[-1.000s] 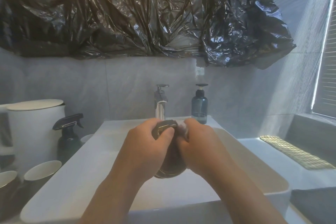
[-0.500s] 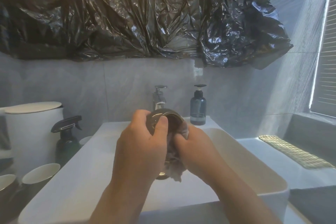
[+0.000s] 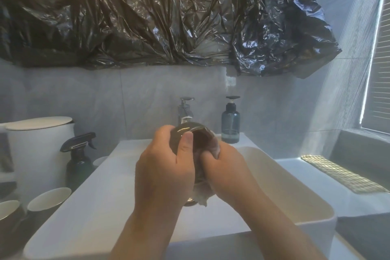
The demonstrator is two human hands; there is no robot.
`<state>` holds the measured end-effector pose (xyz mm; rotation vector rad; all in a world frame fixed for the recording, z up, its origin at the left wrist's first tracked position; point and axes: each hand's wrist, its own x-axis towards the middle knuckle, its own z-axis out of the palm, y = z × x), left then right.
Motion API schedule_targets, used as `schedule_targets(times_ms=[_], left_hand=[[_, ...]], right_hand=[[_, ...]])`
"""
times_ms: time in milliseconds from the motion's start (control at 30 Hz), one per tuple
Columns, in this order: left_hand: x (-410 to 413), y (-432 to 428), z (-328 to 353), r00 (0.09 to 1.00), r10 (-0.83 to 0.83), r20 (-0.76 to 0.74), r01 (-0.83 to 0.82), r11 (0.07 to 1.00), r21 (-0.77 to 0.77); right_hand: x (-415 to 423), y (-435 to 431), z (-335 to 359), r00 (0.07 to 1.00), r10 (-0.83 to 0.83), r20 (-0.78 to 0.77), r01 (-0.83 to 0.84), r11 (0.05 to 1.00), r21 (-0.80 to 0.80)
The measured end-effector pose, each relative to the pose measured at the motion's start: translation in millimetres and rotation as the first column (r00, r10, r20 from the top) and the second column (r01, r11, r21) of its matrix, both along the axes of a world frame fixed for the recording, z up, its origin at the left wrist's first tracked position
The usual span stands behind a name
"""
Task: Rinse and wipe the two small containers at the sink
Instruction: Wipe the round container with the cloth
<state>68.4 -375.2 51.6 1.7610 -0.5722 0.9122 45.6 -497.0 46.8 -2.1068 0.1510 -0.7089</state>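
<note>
Dark container (image 3: 185, 131) sits in mid-air over the middle of the white sink (image 3: 274, 179), just this side of the chrome tap (image 3: 185, 112), tilted so that its open mouth faces the camera. The left hand (image 3: 162, 167) grips it from the left, fingers wrapped round the far side of the wall and the thumb laid across the near rim. The right hand (image 3: 226, 168) comes in from the right with its fingers bent into the container's mouth, closed on a pale cloth (image 3: 201, 197). Part of the cloth is bunched at the rim and a wet-looking tail hangs below both hands toward the basin floor. How far the fingers reach inside cannot be seen. On the far ledge, right of the tap, stands a blue pump bottle (image 3: 230, 125). Left of the sink are a dark spray bottle (image 3: 79, 159), a white lidded bin (image 3: 40, 148) and, nearer, two cups (image 3: 48, 198) with pale insides. A woven mat (image 3: 341, 173) lies on the counter to the right. Crumpled black plastic sheeting (image 3: 147, 17) covers the wall above.
</note>
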Motion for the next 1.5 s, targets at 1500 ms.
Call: schedule_targets(times_ms=[1500], left_hand=[[9.8, 8.1, 1.9, 0.982, -0.186, -0.040, 0.190, 0.967, 0.172]], right_hand=[[-7.6, -6.3, 4.9, 0.996, 0.040, 0.085, -0.029, 0.992, -0.119]])
